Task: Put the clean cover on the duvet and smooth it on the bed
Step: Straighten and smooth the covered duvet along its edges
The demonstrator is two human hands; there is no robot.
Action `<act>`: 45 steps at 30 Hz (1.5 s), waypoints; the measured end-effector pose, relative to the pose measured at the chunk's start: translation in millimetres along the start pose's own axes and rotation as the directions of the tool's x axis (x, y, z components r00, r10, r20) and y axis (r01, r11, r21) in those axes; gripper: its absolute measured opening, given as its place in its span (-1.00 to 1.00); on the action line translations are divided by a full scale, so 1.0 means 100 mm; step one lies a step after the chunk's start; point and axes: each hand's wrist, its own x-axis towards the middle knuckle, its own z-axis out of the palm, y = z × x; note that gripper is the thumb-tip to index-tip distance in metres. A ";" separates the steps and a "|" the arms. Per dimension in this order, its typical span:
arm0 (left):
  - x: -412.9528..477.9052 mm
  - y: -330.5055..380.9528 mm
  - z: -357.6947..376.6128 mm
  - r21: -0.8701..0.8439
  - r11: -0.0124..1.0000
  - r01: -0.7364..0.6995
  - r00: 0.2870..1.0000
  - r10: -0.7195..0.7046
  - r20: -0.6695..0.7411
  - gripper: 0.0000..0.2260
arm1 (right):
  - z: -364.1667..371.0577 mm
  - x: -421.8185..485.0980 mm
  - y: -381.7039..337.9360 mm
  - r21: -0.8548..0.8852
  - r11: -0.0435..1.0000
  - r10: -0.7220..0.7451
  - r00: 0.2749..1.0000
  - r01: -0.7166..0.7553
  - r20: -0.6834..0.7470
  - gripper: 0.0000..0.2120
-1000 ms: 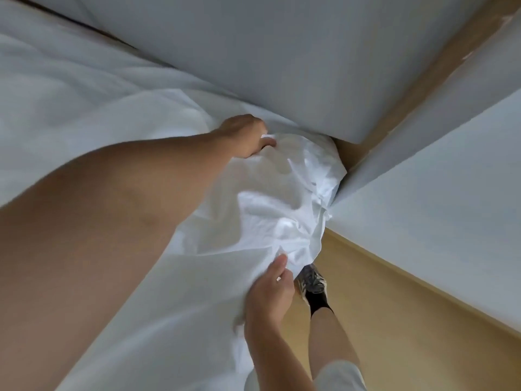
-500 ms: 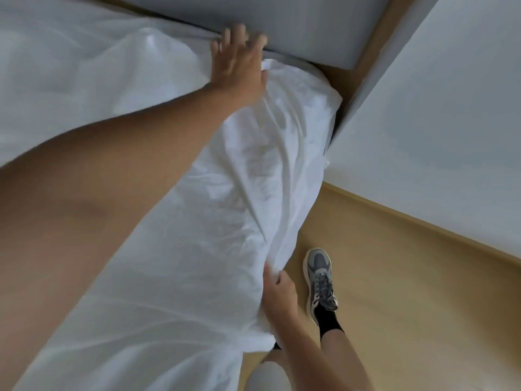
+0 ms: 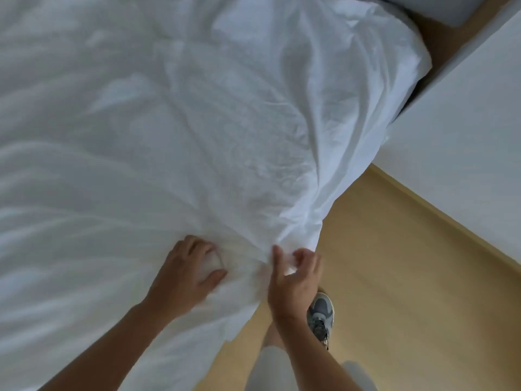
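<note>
Fingers [image 3: 197, 245] of left hand [image 3: 183, 273] and right hand [image 3: 293, 280] curled round white cover [image 3: 225, 136]; tan floor [image 3: 408, 277], white wall [image 3: 465, 122] beside.

Bed itself hidden under white duvet cover [image 3: 197, 122], spread across it, creased & rumpled; far corner bunched up nr grey padded panel [image 3: 439, 9]. Near edge of cover hung off bed side over tan wood floor [image 3: 408, 277]. On floor: one grey sneaker [image 3: 320, 314], just beside hanging edge.
</note>
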 end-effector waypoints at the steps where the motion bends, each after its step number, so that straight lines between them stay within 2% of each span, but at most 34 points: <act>1: -0.21 -0.06 0.08 -0.011 1.000 0.027 0.999 -0.026 0.026 -0.62 | 0.00 -0.17 0.02 0.019 0.994 -0.110 0.983 0.108 0.150 -0.52; 3: -0.52 -0.12 0.19 -0.026 0.997 0.071 0.996 -0.069 0.054 -0.64 | 0.05 -0.46 0.02 -0.022 0.965 -0.229 0.886 0.260 0.403 -0.61; 4: -0.63 -0.13 0.24 -0.035 0.996 0.086 0.994 -0.084 0.065 -0.69 | 0.09 -0.60 0.02 -0.081 0.955 -0.215 0.854 0.285 0.473 -0.60; 5: -0.70 -0.13 0.27 -0.046 0.993 0.108 0.992 -0.104 0.070 -0.78 | 0.13 -0.71 0.00 -0.133 0.960 -0.152 0.854 0.248 0.498 -0.57; 7: -0.77 -0.10 0.32 -0.042 0.988 0.148 0.987 -0.145 0.075 -0.92 | 0.19 -0.81 -0.06 -0.161 0.987 0.101 0.872 -0.025 0.480 -0.55; 8: -0.78 -0.10 0.35 -0.037 0.986 0.163 0.985 -0.160 0.071 -0.88 | 0.22 -0.82 -0.08 -0.156 0.970 0.238 0.859 -0.186 0.454 -0.59; 9: -0.79 -0.08 0.37 -0.030 0.986 0.162 0.985 -0.160 0.067 -0.86 | 0.25 -0.83 -0.09 -0.153 0.942 0.334 0.836 -0.297 0.435 -0.65; 10: -0.79 -0.07 0.38 -0.030 0.988 0.150 0.988 -0.148 0.047 -0.87 | 0.27 -0.85 -0.07 -0.157 0.928 0.372 0.830 -0.338 0.416 -0.71; 12: -0.85 -0.06 0.38 -0.034 0.997 0.068 0.998 -0.068 0.012 -0.97 | 0.26 -0.94 -0.01 -0.109 0.932 0.359 0.851 -0.345 0.384 -0.76; 14: -0.97 -0.09 0.39 -0.008 1.000 -0.005 0.999 0.005 0.040 -0.82 | 0.19 -1.08 0.05 -0.019 0.932 0.346 0.869 -0.363 0.354 -0.61; 15: -1.04 -0.14 0.41 0.000 1.000 -0.011 0.997 0.011 0.070 -0.81 | 0.15 -1.16 0.09 0.014 0.924 0.354 0.868 -0.382 0.349 -0.54; 17: -1.19 -0.23 0.44 -0.001 1.000 0.011 0.991 -0.011 0.136 -0.93 | 0.09 -1.39 0.22 0.027 0.907 0.381 0.847 -0.420 0.371 -0.49; 21: -1.52 -0.44 0.50 0.028 1.000 0.002 0.978 -0.008 0.209 -0.84 | 0.09 -2.12 0.51 -0.047 0.877 0.457 0.800 -0.478 0.389 -0.45; 24: -1.92 -0.69 0.50 -0.014 0.996 -0.091 0.983 0.092 0.158 -0.89 | 0.14 -2.45 0.53 -0.015 0.894 0.426 0.839 -0.448 0.338 -0.45; 26: -2.21 -0.89 0.52 0.077 0.988 -0.136 0.986 0.127 0.112 -0.90 | 0.19 -2.57 0.52 0.014 0.892 0.433 0.861 -0.452 0.267 -0.49; 28: -2.40 -1.00 0.54 0.058 0.994 -0.095 0.989 0.088 0.120 -0.96 | 0.25 -2.76 0.49 0.034 0.866 0.477 0.845 -0.499 0.243 -0.46; 31: -2.53 -1.04 0.52 -0.042 0.998 -0.052 0.991 0.057 0.124 -0.85 | 0.46 -3.18 0.46 0.071 0.812 0.508 0.760 -0.580 0.405 -0.27; 32: -2.56 -1.04 0.49 -0.048 0.997 -0.059 0.989 0.065 0.132 -0.82 | 0.53 -3.31 0.43 0.098 0.792 0.512 0.744 -0.602 0.430 -0.29; 34: -2.66 -1.07 0.43 -0.035 0.995 -0.096 0.982 0.100 0.163 -0.80 | 0.62 -3.47 0.33 0.128 0.776 0.543 0.757 -0.618 0.364 -0.37; 36: -2.83 -1.10 0.38 -0.047 0.994 -0.096 0.977 0.103 0.188 -0.78 | 0.61 -3.59 0.24 0.089 0.815 0.545 0.809 -0.573 0.219 -0.38; 38: -3.03 -1.17 0.34 -0.078 0.989 -0.123 0.964 0.138 0.226 -0.74 | 0.58 -3.79 0.23 0.010 0.848 0.524 0.840 -0.530 0.140 -0.41; 42: -3.56 -1.44 0.44 -0.097 0.966 -0.241 0.892 0.260 0.371 -0.80 | 0.50 -4.58 0.61 -0.111 0.851 0.524 0.822 -0.513 0.221 -0.33; 45: -3.92 -1.73 0.57 -0.090 0.950 -0.300 0.901 0.313 0.301 -0.91 | 0.52 -4.93 0.80 -0.085 0.820 0.567 0.780 -0.567 0.265 -0.31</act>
